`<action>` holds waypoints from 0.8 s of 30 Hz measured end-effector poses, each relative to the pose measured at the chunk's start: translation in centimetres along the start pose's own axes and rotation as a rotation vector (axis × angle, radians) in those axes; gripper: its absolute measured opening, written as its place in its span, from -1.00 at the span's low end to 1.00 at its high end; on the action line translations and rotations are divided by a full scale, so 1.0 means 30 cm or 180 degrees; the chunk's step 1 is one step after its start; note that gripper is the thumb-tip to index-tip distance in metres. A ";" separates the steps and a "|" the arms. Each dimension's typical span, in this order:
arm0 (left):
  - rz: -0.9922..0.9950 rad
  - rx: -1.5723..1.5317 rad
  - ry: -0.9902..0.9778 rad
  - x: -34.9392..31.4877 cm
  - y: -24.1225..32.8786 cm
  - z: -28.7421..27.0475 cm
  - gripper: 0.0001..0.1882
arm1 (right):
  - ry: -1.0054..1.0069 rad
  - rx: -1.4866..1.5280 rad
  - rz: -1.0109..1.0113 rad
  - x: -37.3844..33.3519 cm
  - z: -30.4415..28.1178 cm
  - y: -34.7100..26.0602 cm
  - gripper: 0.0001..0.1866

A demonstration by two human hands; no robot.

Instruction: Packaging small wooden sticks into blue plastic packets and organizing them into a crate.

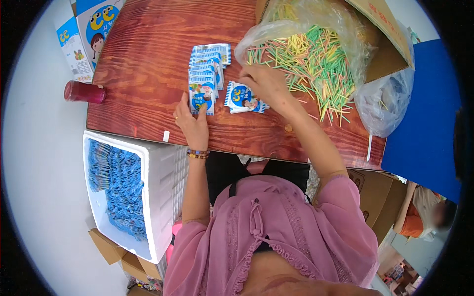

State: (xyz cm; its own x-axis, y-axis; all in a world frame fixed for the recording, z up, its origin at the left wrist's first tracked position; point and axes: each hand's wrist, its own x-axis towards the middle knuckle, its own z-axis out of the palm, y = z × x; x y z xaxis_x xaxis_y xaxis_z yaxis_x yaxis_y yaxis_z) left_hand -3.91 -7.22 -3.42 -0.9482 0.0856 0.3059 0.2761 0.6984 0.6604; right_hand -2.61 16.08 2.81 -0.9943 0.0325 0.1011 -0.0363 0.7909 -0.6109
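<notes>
On the wooden table, small blue-and-white packets (202, 89) lie overlapped in a row running away from me. My left hand (192, 126) is at the near end of that row, its thumb on the nearest packet and its fingers along the left edge. Just to the right rests a short, separate pile of the same packets (239, 94). Over the far right side of this pile is my right hand (269, 86), with its fingers bent together; whatever they hold is hidden. Beyond it, many thin coloured sticks (316, 59) in green, yellow and pink spill from a clear plastic bag (271, 32).
A cardboard box (387, 47) holds the bag at the far right. At the table's left edge stands a red-pink jar (85, 92). Below left, a white foam box (168, 182) contains many blue packets. Printed cartons (79, 44) stand far left. Another person (423, 212) is at lower right.
</notes>
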 end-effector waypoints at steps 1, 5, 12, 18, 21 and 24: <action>0.0034 -0.0021 0.0040 0.000 0.004 0.000 -0.39 | -0.0051 -0.0364 0.0052 -0.037 -0.026 0.025 -0.71; -0.0025 -0.0273 0.0175 -0.003 0.028 0.015 -0.38 | -0.0111 -0.0782 0.0039 -0.112 -0.028 0.100 -0.65; 0.0732 -0.0001 -0.0096 -0.023 0.200 0.054 -0.57 | 0.0139 -0.0010 -0.0268 -0.113 -0.010 0.188 -0.80; 0.0697 0.0160 -0.0733 0.036 0.261 0.140 -0.55 | 0.0613 -0.0434 -0.0872 -0.114 0.040 0.252 -0.92; 0.0526 -0.0112 -0.0589 0.024 0.247 0.165 -0.67 | 0.1085 -0.0238 -0.1060 -0.111 0.046 0.257 -0.92; 0.0370 -0.0225 -0.0374 0.004 0.228 0.173 -0.75 | 0.1333 -0.0176 -0.1178 -0.100 0.043 0.246 -0.90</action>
State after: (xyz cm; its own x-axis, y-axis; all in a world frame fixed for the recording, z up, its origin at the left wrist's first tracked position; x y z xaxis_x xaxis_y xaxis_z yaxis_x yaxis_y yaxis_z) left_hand -2.96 1.24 -2.42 -0.9200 0.2483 0.3034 0.3913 0.6276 0.6730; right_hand -0.04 21.02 -3.02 -0.7914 -0.0222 0.6109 -0.3587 0.8261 -0.4346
